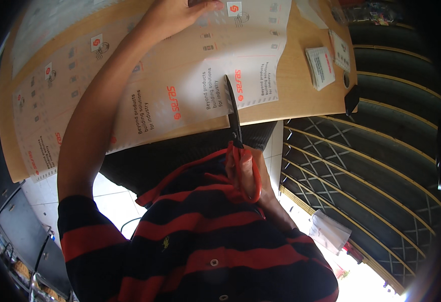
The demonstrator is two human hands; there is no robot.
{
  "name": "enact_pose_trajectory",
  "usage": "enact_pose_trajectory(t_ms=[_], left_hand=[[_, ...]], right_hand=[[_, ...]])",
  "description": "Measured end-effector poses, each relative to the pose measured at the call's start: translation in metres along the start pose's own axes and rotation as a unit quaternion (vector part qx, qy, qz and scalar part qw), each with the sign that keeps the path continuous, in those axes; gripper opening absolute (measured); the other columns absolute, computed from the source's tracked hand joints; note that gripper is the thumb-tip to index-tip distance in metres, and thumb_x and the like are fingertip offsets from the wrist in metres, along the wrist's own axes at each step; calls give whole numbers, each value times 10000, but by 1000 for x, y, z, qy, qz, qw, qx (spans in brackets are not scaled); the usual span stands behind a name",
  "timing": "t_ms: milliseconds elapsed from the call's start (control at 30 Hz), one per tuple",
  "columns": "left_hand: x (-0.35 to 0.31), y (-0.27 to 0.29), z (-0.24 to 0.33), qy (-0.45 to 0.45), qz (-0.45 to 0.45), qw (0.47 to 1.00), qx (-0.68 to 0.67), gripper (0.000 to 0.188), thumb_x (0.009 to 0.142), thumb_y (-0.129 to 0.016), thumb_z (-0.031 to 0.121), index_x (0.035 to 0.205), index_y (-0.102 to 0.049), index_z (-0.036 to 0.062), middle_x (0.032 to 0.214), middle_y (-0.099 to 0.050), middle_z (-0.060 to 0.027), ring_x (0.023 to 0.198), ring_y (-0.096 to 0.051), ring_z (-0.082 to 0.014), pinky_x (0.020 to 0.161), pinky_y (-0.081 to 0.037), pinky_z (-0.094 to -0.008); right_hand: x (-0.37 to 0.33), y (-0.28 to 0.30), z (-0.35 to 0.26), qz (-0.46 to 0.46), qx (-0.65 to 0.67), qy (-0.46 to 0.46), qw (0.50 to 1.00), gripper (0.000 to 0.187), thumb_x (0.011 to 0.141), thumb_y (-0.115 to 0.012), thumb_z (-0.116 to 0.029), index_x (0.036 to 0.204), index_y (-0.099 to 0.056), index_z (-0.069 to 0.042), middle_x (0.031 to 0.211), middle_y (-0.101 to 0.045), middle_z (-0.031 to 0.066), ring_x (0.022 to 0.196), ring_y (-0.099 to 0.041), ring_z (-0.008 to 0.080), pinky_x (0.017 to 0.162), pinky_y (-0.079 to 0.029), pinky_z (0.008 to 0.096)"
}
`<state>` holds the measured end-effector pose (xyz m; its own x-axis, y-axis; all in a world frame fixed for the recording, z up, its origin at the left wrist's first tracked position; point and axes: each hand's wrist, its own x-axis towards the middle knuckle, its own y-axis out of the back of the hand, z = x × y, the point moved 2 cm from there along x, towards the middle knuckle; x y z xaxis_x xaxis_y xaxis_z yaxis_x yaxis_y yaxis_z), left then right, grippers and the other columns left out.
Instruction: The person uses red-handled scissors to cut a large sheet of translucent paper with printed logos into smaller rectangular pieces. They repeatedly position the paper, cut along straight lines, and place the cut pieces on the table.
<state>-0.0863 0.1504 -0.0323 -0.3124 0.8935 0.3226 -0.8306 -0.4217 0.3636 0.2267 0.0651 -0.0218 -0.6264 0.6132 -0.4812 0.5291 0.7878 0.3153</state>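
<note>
The right hand (247, 163) grips scissors (234, 108) across a printed sheet (190, 65) on the table (301, 103); the left hand's (192, 9) hold (fingers cropped) cannot be told.

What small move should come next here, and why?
Perhaps one small snip into the printed sheet: the right hand grips red-handled scissors that reach over its near edge, and the left hand is over its farther part.
</note>
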Motion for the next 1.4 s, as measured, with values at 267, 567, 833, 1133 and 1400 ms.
enact_pose_trajectory(t_ms=[267, 567, 833, 1133, 1400], left_hand=[[-1, 1, -4, -3, 3, 1000, -14, 118, 870, -679, 94, 899, -654, -17, 756, -682, -76, 678, -588, -96, 598, -469, -268], [-1, 2, -2, -32, 7, 999, 10, 124, 868, -684, 103, 902, -655, -13, 738, -673, -67, 654, -575, -89, 575, -460, -269], [-1, 1, -5, -11, 5, 1000, -17, 130, 868, -690, 111, 900, -654, -10, 721, -661, -61, 653, -564, -80, 571, -453, -264], [-1, 1, -3, -8, 2, 1000, -23, 133, 871, -690, 114, 892, -650, -11, 704, -649, -50, 641, -548, -71, 562, -441, -253], [-1, 1, -3, -17, 13, 1000, -20, 121, 868, -684, 102, 890, -648, -11, 719, -656, -50, 651, -559, -75, 577, -455, -261]], right_hand=[[-1, -7, 3, -18, 46, -37, 998, 788, 852, -378, -779, 891, -522, -6, 581, -477, -3, 466, -451, 59, 418, -343, 228], [6, -19, 39, -6, 84, 18, 996, 885, 784, -382, -848, 1014, -487, -1, 562, -440, -17, 451, -429, 66, 416, -348, 219], [22, -3, 4, 6, 6, 47, 999, 713, 956, -320, -654, 884, -537, 21, 534, -486, 31, 431, -471, 97, 412, -372, 252], [24, -7, 21, 59, -54, 24, 997, 735, 928, -355, -693, 754, -517, 3, 499, -468, 28, 377, -453, 95, 361, -343, 240], [23, -6, 13, 47, -23, 62, 997, 747, 932, -289, -703, 776, -517, -9, 522, -464, 23, 390, -461, 97, 380, -338, 238]])
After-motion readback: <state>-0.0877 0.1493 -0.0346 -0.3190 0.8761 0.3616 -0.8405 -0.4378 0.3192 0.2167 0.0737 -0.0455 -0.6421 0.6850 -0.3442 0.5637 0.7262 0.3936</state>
